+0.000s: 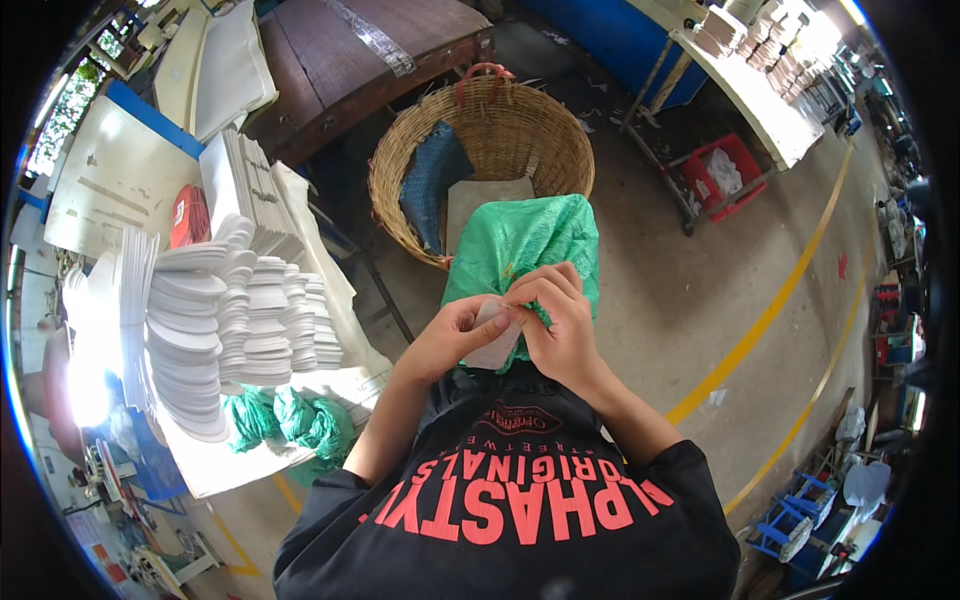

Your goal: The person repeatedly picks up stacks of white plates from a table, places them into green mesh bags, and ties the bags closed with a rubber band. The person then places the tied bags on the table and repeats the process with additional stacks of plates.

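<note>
A small white card-like tag [490,350] is gripped in my left hand [450,335], with the thumb lying across its face. My right hand [558,325] is closed in a pinch at the tag's upper edge, its fingertips touching the left thumb area. Whatever thin thing those right fingers pinch is hidden. Behind and beneath both hands is a green woven plastic sack [530,235], bulging and gathered near my fingers. The sack stands close against my body, in front of a round wicker basket [560,150].
Inside the basket are a blue woven sheet [432,180] and a grey flat piece. At left, a table [200,475] bears stacks of white insole-shaped pieces [185,330] and bunched green sacks [295,420]. A brown wooden table [330,60] stands beyond; a red crate [715,180] sits under a right-hand table.
</note>
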`<state>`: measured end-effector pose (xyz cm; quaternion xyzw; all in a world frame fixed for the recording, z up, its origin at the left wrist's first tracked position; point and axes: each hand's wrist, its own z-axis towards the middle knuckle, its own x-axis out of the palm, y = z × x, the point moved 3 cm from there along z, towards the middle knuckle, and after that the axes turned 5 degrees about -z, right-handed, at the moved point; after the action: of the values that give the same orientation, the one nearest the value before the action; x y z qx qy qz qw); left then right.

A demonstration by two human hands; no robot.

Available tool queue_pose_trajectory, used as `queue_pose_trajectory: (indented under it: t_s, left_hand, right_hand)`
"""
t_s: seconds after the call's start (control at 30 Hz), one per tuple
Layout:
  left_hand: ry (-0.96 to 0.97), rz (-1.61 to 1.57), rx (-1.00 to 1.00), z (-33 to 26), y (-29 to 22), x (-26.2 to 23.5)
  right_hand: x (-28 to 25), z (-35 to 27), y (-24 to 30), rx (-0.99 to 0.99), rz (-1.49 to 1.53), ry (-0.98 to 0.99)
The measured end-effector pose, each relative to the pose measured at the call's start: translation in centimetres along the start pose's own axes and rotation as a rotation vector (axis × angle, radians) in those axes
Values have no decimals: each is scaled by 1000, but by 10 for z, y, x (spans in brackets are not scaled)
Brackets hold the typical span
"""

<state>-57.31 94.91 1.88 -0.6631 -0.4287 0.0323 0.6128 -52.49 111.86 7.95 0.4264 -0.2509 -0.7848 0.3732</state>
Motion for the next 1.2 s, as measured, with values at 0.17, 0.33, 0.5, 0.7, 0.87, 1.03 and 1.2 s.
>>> queue_pose_trajectory:
  t_s: [0.17, 0.33, 0.5, 0.7, 0.87, 1.03, 1.2]
  left_hand:
    - [-71, 70, 20, 2, -2, 1]
    - [-53, 41, -25, 1, -6, -7]
    - [-138, -117, -184, 5, -1, -20]
    - [-157, 105, -142, 14, 1, -21]
    - [-143, 86, -163, 17, -1, -20]
    - [-190, 93, -132, 19, 6, -11]
    - [-310, 191, -21, 19, 10, -3]
  right_hand:
    - [4, -10, -10, 106, -23, 13]
    - [3, -21, -18, 221, 29, 62]
    - [9, -32, -18, 273, 51, 88]
    - [14, -38, -12, 137, -103, 72]
    - [12, -41, -10, 91, -160, 51]
    - [8, -44, -12, 125, -195, 31]
    - [4, -46, -15, 209, -239, -14]
